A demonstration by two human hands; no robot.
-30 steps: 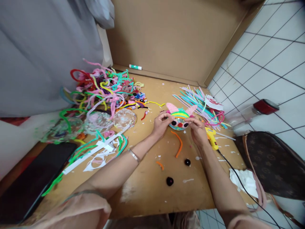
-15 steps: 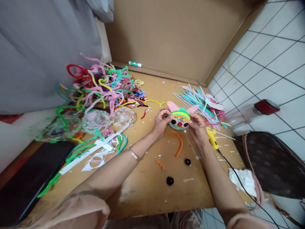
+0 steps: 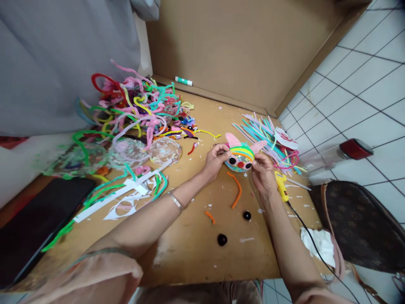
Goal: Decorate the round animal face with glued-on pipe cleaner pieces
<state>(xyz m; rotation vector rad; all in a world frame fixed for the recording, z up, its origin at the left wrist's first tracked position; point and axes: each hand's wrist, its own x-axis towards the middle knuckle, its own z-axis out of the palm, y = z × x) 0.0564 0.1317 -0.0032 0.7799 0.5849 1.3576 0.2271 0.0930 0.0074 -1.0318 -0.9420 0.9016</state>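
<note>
Between my two hands is a small craft animal face point(image 3: 241, 157) with pink ears, green, yellow and orange bands on its forehead, black-and-pink eyes and a red nose. My left hand point(image 3: 215, 162) pinches its left edge, while my right hand point(image 3: 263, 172) grips the right edge. Just below the face lies a curved orange pipe cleaner point(image 3: 236, 191). A shorter orange piece point(image 3: 210, 217) and two black round pieces, one point(image 3: 247, 215) farther and one point(image 3: 222, 240) nearer, rest on the table in front of me.
At left sits a heap of pipe cleaners point(image 3: 152, 101), with clear glue-smeared discs point(image 3: 165, 150), paper scraps point(image 3: 126, 197) and a black phone-like slab point(image 3: 44, 228). At right are straight pipe cleaners point(image 3: 253, 131), a yellow glue gun point(image 3: 281, 185) with cord, a bottle point(image 3: 354, 149) and a brown bag point(image 3: 360, 228).
The camera view has shifted slightly. Both hands keep their hold on the craft face, which stays in nearly the same place over the table.
</note>
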